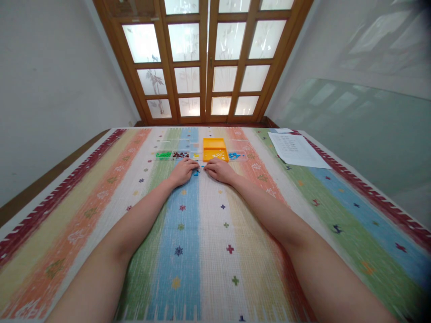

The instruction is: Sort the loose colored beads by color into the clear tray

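My left hand [183, 172] rests on the tablecloth with its fingers bent and pressed together. Facing it across a narrow gap, my right hand [219, 171] has its fingertips pinched. Small blue pieces [196, 173] lie at the left fingertips, between the two hands; anything inside either pinch is too small to make out. Just beyond the hands stands an orange-yellow box [214, 143] with its lid raised and small white pieces [219, 154] inside. Beside it, clear compartments hold green pieces [164, 155], dark brown pieces [181, 154], yellow pieces [196, 155] and blue pieces [236, 155].
A striped, patterned tablecloth [215, 269] covers the table. Printed paper [299, 150] lies at the far right. Past the table's far edge are wooden doors with glass panes [186, 42]. A pale glass board [357, 130] leans along the right wall.
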`<act>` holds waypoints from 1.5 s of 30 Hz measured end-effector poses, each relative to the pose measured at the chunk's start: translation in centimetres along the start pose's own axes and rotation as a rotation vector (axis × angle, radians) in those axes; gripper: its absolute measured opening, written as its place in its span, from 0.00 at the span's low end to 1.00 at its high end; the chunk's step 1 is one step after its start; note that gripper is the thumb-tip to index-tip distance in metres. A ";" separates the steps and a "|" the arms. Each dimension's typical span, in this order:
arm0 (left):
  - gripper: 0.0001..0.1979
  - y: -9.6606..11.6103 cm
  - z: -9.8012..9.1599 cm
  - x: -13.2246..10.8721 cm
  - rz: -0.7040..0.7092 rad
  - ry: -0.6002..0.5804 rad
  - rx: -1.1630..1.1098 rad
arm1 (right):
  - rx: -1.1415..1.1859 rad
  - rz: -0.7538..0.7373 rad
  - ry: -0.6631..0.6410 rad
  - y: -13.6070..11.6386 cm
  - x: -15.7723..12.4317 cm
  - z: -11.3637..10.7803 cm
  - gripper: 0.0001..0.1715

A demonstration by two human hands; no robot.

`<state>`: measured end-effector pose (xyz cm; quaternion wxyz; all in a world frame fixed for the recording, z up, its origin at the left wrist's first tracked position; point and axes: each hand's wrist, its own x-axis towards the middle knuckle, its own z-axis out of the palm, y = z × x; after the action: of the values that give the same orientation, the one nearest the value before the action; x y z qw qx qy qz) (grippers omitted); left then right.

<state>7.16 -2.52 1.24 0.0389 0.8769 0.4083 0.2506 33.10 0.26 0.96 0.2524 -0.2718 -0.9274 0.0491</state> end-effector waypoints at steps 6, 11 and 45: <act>0.26 -0.5 -0.1 0.0 -0.076 0.123 0.004 | 0.000 -0.006 0.000 0.2 0.1 0.2 0.16; 0.27 -1.3 -1.2 -0.1 -0.258 0.275 0.037 | 0.017 -0.002 -0.001 0.3 0.1 0.2 0.17; 0.19 -5.8 -2.9 -1.5 -0.635 0.486 0.145 | 0.240 0.519 0.493 3.7 0.0 0.1 0.16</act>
<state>0.99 -0.16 1.57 -0.0450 0.6229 0.6728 0.3966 34.87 3.43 0.03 0.4773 -0.4697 -0.7267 0.1530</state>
